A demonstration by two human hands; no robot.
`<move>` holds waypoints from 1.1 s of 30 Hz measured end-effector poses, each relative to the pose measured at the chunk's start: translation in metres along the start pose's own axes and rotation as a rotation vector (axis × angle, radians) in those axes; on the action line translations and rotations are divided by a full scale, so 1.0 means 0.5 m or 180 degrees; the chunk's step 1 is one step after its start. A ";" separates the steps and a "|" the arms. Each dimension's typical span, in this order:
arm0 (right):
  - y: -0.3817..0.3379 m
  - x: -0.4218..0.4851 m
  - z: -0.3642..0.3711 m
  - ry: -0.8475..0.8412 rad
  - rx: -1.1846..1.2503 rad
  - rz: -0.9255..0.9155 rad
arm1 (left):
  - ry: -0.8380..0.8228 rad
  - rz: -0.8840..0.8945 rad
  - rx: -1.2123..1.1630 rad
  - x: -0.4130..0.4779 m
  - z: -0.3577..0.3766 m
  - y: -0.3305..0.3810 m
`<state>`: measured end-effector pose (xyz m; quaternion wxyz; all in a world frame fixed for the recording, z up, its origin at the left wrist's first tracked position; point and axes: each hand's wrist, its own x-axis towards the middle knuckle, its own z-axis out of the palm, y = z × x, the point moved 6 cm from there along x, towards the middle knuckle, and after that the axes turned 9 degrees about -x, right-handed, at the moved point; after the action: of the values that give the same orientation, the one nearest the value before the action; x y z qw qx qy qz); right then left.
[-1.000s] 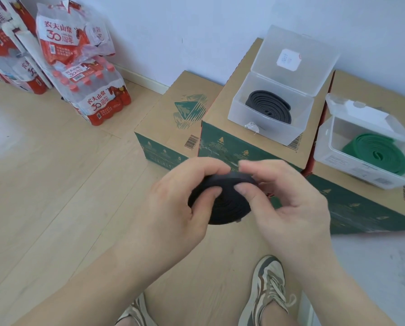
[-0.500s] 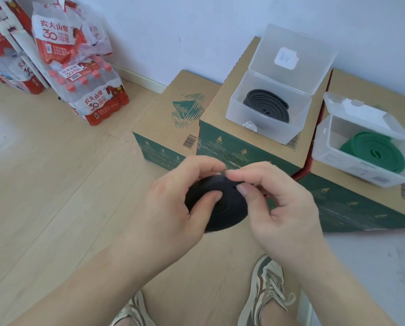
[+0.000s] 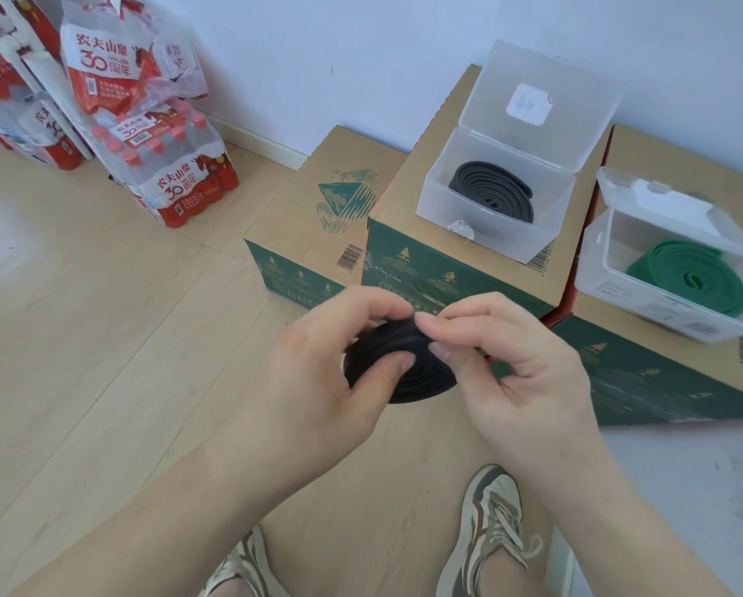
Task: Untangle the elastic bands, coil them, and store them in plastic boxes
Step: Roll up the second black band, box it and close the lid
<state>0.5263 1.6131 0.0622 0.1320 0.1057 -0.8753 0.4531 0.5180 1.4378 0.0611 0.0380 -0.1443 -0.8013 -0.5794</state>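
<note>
Two hands hold a black elastic band [image 3: 404, 372], wound into a flat, tight spiral coil, in the air above the wooden floor [image 3: 81, 338]. The left hand [image 3: 318, 381] grips it with thumb on the spiral face and fingers over the top edge; the right hand [image 3: 516, 368] pinches its upper right rim. The coil's face tilts up toward the camera. Behind, on cardboard cartons [image 3: 412, 187], an open clear plastic box [image 3: 490, 234] contains a black coiled band [image 3: 494, 191], and a second open box [image 3: 645, 295] contains a green coil [image 3: 697, 277].

Home storeroom: wood floor [image 3: 81, 338], bottled-water packs [image 3: 175, 178], cardboard cartons [image 3: 318, 200].
</note>
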 end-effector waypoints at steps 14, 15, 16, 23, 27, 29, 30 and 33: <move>0.007 0.003 0.003 -0.0169 -0.0230 0.0225 | 0.0053 -0.0501 -0.0477 0.003 -0.004 -0.016; 0.003 0.002 0.005 -0.0192 -0.0258 0.0140 | -0.0012 -0.0321 -0.0302 0.003 0.000 -0.007; 0.003 0.000 0.007 -0.0188 -0.0210 0.0157 | -0.0062 -0.0161 -0.0178 0.003 0.001 -0.002; 0.018 0.003 -0.008 0.0129 0.0796 0.0784 | 0.0446 -0.0511 -0.0928 0.005 -0.019 -0.016; 0.004 0.005 -0.006 0.0046 0.0328 0.0480 | 0.0130 -0.0570 -0.0632 0.002 -0.006 -0.024; -0.005 0.001 0.004 -0.0116 0.0051 0.0196 | -0.0023 -0.0222 -0.0154 0.000 -0.001 -0.010; -0.004 0.000 0.008 -0.0155 0.0044 0.0228 | -0.0077 -0.0098 -0.0038 -0.001 0.002 -0.005; 0.013 0.000 0.000 0.0074 0.0500 0.0821 | 0.0135 -0.0162 -0.0306 0.000 -0.007 -0.011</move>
<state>0.5245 1.6168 0.0574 0.0741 -0.0029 -0.8418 0.5346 0.5163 1.4330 0.0570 0.0333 -0.1132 -0.7750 -0.6209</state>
